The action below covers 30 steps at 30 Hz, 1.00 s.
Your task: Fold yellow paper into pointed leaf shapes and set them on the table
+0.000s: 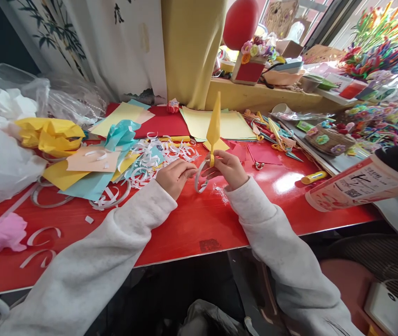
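My right hand [231, 169] pinches the narrow lower end of a yellow folded-paper piece [214, 122], which stands upright with its pointed tip up. A thin whitish ring [203, 185], like a narrow roll of tape, hangs at the fingers of the same hand. Just left of the ring, my left hand [176, 177] is closed, its thumb and fingertips pressed together; whatever lies between them is too small to make out. Curly white paper strips [146, 163] are heaped beyond my left hand. Behind the folded piece lies a small yellow square of paper [221, 145].
On the red table [185, 238] are coloured paper sheets [219, 122], crumpled yellow paper [50, 135] and more thin rings [52, 201]. A lidded paper cup [359, 182] leans at the right near a yellow glue stick [314, 178]. Scissors [294, 156] lie behind. White plastic bags [6, 158] bulge left.
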Each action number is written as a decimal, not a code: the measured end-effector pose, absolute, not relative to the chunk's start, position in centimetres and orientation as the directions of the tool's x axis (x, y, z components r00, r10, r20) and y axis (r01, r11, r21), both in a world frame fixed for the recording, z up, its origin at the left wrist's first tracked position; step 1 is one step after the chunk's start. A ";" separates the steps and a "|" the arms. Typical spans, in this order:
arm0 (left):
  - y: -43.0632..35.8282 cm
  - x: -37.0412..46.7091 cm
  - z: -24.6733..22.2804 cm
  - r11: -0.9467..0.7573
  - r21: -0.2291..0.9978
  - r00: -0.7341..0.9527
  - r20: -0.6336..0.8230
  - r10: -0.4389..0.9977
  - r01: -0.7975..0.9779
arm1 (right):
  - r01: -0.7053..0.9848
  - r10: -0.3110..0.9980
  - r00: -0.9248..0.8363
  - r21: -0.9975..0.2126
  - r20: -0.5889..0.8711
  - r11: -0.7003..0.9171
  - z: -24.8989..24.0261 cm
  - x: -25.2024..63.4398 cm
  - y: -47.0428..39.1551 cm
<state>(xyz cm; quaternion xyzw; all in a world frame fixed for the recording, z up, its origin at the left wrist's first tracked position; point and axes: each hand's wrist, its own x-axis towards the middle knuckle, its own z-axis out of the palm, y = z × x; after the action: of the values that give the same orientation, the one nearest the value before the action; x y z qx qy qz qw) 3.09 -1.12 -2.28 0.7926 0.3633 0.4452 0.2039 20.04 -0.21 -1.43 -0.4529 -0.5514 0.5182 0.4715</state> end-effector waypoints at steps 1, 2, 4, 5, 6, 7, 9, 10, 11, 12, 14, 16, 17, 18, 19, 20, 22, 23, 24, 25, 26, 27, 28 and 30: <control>-1.0 3.1 -2.3 -0.611 0.702 0.318 0.523 0.791 0.366 | 0.069 0.990 -0.122 -0.994 0.076 0.085 -1.5 20.0 -0.2; -0.9 3.1 -2.4 -0.562 0.761 0.298 0.481 0.824 0.325 | 0.120 0.989 -0.094 -0.985 0.110 0.121 -1.5 20.0 -0.3; -0.6 3.1 -2.5 -0.454 0.864 0.275 0.392 0.878 0.217 | 0.207 0.980 -0.034 -0.958 0.195 0.198 -1.6 20.0 -0.6; -0.5 3.1 -2.5 -0.406 0.899 0.267 0.355 0.896 0.167 | 0.246 0.970 -0.015 -0.940 0.241 0.237 -1.7 19.8 -0.9; -0.5 3.2 -2.6 -0.369 0.921 0.263 0.327 0.908 0.128 | 0.289 0.958 -0.003 -0.917 0.287 0.275 -1.8 19.6 -1.2; -0.5 3.4 -2.6 -0.346 0.933 0.259 0.311 0.914 0.101 | 0.340 0.944 0.007 -0.888 0.330 0.308 -1.8 19.3 -1.6; -0.6 3.7 -2.7 -0.333 0.941 0.258 0.307 0.916 0.064 | 0.473 0.918 0.029 -0.814 0.397 0.337 -1.9 18.5 -2.3; -0.7 4.0 -2.8 -0.333 0.942 0.258 0.311 0.915 0.047 | 0.548 0.907 0.044 -0.769 0.418 0.328 -1.9 18.1 -2.6; -0.9 4.2 -2.9 -0.329 0.944 0.262 0.310 0.914 0.028 | 0.620 0.901 0.058 -0.723 0.430 0.305 -2.0 17.6 -2.7; -1.0 4.4 -3.0 -0.319 0.948 0.269 0.306 0.913 0.005 | 0.668 0.900 0.069 -0.690 0.430 0.279 -2.0 17.1 -2.8; -1.3 4.8 -3.1 -0.281 0.959 0.283 0.279 0.917 -0.036 | 0.727 0.902 0.085 -0.645 0.424 0.235 -2.0 16.4 -2.6; -1.4 5.0 -3.2 -0.228 0.972 0.295 0.236 0.926 -0.060 | 0.765 0.896 0.103 -0.610 0.432 0.207 -2.1 16.2 -2.2; -1.5 5.1 -3.1 -0.212 0.975 0.293 0.220 0.930 -0.061 | 0.775 0.893 0.106 -0.599 0.437 0.201 -2.1 16.2 -1.9; -1.5 5.1 -3.1 -0.207 0.977 0.288 0.214 0.934 -0.054 | 0.780 0.893 0.104 -0.593 0.439 0.200 -2.2 16.3 -1.6; -1.5 5.0 -3.0 -0.215 0.976 0.275 0.219 0.936 -0.043 | 0.781 0.893 0.101 -0.591 0.438 0.202 -2.3 16.4 -1.4; -1.5 4.9 -3.0 -0.234 0.972 0.252 0.234 0.939 -0.033 | 0.780 0.894 0.095 -0.591 0.437 0.206 -2.3 16.6 -1.2; -1.2 4.6 -2.9 -0.276 0.961 0.171 0.275 0.946 -0.015 | 0.778 0.892 0.082 -0.588 0.444 0.221 -2.5 17.0 -1.0; -1.1 4.4 -2.8 -0.290 0.957 0.127 0.287 0.949 0.001 | 0.778 0.888 0.076 -0.585 0.453 0.232 -2.6 17.1 -0.9; -1.0 4.3 -2.8 -0.295 0.955 0.098 0.291 0.952 0.032 | 0.776 0.884 0.070 -0.582 0.462 0.242 -2.6 17.1 -0.9; -0.9 4.2 -2.7 -0.300 0.951 0.085 0.293 0.952 0.076 | 0.776 0.881 0.065 -0.579 0.469 0.251 -2.7 17.2 -0.9; -0.8 4.1 -2.7 -0.309 0.942 0.100 0.297 0.950 0.131 | 0.777 0.881 0.061 -0.576 0.469 0.253 -2.7 17.1 -0.9; -0.7 4.1 -2.7 -0.329 0.926 0.131 0.308 0.942 0.184 | 0.783 0.884 0.062 -0.572 0.464 0.245 -2.7 17.0 -1.0; -0.7 4.2 -2.7 -0.357 0.906 0.170 0.324 0.931 0.227 | 0.793 0.888 0.065 -0.564 0.455 0.231 -2.7 16.9 -1.0; -0.8 4.4 -2.8 -0.417 0.869 0.231 0.362 0.903 0.268 | 0.811 0.897 0.069 -0.548 0.437 0.204 -2.6 16.7 -1.1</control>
<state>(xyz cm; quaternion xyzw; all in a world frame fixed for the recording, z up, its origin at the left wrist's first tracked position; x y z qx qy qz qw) 4.39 -0.84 -2.78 0.7045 0.4154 0.4605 0.3450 16.74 -1.12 -2.60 -0.6282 -0.6798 0.0572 0.3740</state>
